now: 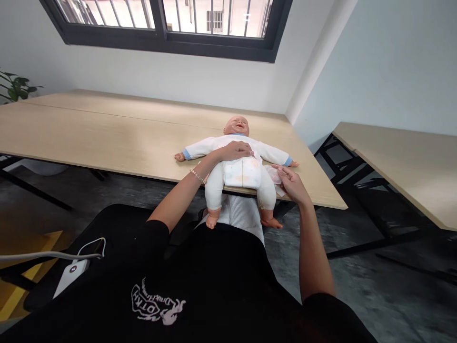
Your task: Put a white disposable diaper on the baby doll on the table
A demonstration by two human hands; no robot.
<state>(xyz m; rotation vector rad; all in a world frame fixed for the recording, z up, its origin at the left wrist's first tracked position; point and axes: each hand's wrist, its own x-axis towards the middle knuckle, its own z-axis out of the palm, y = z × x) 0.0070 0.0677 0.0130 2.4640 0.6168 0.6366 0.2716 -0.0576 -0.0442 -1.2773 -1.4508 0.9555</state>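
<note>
At the near edge of the long pale-wood tabletop (124, 138), a baby doll in a white long-sleeved top with blue cuffs (224, 142) lies on its back; head toward the wall, arms spread wide, white cloth legs and bare plastic feet hanging over the edge; a white diaper with pale orange print (243, 174) covers its hips, front panel up; left hand (236, 150), beaded bracelet (197, 176) at the wrist, lies across the doll's belly at the diaper's top edge, fingers curled; can't tell if they grip anything; right hand (291, 183) is out by the doll's hip on the other side, fingers at a crumpled, thin pale-white sheet (273, 175) on the tabletop; can't tell whether they pinch it or just touch; hands are apart, the doll's hip between them; a dark-framed sliding window with bars (217, 47) is in the wall behind; a second pale-wood table (403, 152) stands to the right; a white rectangular device with a cable (71, 276) sits lower left, by a black chair (114, 221).
</note>
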